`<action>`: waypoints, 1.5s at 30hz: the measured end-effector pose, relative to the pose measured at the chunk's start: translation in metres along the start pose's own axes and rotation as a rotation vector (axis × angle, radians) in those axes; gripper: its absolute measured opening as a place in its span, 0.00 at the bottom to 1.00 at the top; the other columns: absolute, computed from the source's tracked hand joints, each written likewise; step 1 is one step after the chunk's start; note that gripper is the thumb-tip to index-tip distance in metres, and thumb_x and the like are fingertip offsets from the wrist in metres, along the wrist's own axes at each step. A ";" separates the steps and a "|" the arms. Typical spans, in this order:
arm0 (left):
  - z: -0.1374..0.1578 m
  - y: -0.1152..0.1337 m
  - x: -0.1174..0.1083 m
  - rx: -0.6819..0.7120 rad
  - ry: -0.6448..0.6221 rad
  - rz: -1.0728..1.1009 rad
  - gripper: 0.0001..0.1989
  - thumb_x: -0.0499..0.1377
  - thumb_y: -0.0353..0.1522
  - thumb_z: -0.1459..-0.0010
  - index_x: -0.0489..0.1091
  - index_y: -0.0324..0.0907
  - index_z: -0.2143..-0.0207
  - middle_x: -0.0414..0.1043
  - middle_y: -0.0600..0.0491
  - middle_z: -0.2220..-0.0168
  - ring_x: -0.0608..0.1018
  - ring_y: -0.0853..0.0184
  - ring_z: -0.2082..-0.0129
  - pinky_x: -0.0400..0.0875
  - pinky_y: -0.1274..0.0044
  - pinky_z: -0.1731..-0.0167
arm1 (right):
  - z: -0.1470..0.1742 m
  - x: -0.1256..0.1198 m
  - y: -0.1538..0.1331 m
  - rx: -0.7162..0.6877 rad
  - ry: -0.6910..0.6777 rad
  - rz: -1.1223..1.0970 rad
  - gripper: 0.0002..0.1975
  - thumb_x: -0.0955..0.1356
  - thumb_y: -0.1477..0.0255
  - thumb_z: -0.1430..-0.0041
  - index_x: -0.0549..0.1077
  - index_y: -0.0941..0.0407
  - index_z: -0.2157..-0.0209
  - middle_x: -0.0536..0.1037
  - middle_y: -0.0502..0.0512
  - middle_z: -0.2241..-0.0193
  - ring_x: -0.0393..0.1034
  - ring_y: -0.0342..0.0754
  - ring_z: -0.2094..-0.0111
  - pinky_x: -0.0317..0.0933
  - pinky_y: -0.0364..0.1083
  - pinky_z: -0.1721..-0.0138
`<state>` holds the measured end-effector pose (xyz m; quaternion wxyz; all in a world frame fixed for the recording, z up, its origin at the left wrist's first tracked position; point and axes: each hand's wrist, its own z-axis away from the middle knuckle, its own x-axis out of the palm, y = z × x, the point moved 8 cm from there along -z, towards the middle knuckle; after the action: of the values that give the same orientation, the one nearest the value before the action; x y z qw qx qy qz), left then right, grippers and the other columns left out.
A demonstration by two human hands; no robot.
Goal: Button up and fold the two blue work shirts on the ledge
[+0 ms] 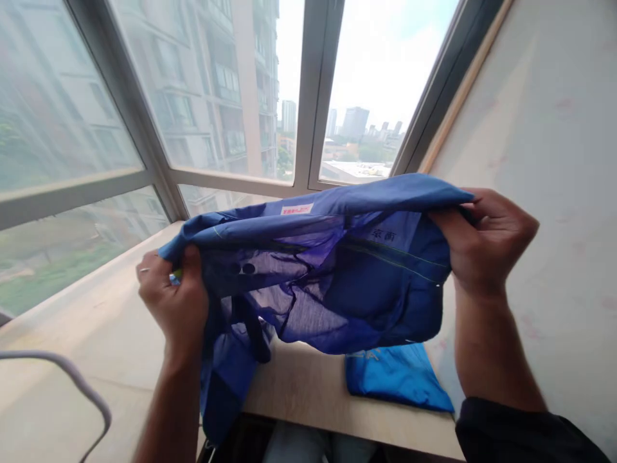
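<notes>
Stretching a blue garment (385,308) in mid-air above the bench (294,386), the person grips it at both ends, in front of the window. Left hand (176,292): thumb and fingers pinching the gathered left end. Right hand (486,247): pinching the upper right corner, thumb on the near side.

Step in hand, as judged: spreading the cloth between the hands, with the lower left part hanging in loose folds. The next move seems to call for a firm hold on both ends and for evening out the slack middle.

Also noted: a bright blue folded fabric (400,382) lies on the bench below the garment's right half; a pale cable (89,389) curves in at lower left.

Hard to make out: fingers behind the cloth are hidden; the print on the white label (296,209) is too small to read. Garment type uncertain. Its hanging part covers some of the bench, its right half overlaps the folded fabric, and the cable is cut off by the frame.
</notes>
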<state>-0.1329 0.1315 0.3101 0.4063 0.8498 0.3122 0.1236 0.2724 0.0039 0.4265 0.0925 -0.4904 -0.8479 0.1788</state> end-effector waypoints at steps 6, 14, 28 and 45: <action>0.009 0.016 0.058 -0.056 -0.292 -0.005 0.16 0.58 0.43 0.42 0.74 0.40 0.71 0.68 0.56 0.78 0.70 0.66 0.73 0.66 0.76 0.70 | 0.015 0.045 0.061 0.389 -0.288 -0.122 0.09 0.73 0.67 0.51 0.79 0.55 0.67 0.75 0.46 0.77 0.68 0.44 0.75 0.60 0.43 0.76; 0.104 -0.060 0.147 -0.558 -0.677 0.311 0.20 0.60 0.49 0.47 0.69 0.41 0.72 0.67 0.56 0.80 0.72 0.69 0.80 0.69 0.78 0.80 | 0.161 0.104 0.127 1.058 -0.469 -0.545 0.22 0.76 0.68 0.60 0.74 0.53 0.59 0.80 0.48 0.73 0.74 0.48 0.72 0.69 0.44 0.70; 0.218 -0.161 0.125 -0.340 -0.937 -0.273 0.20 0.56 0.35 0.42 0.70 0.39 0.48 0.72 0.41 0.45 0.72 0.53 0.43 0.64 0.62 0.41 | 0.365 0.067 0.171 1.578 -0.719 -0.571 0.23 0.74 0.66 0.51 0.68 0.53 0.53 0.81 0.60 0.56 0.78 0.53 0.58 0.71 0.49 0.59; 0.213 -0.195 0.142 -0.403 -1.272 -0.388 0.22 0.62 0.49 0.53 0.77 0.39 0.68 0.79 0.48 0.68 0.79 0.55 0.64 0.68 0.73 0.65 | 0.357 0.093 0.236 1.305 -0.808 -0.257 0.13 0.74 0.68 0.61 0.70 0.56 0.73 0.69 0.45 0.84 0.63 0.41 0.84 0.55 0.39 0.84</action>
<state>-0.0077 0.1831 0.0178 0.6749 0.5941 0.1305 -0.4179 0.2954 0.1161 0.0033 0.0661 -0.1312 -0.5891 0.7946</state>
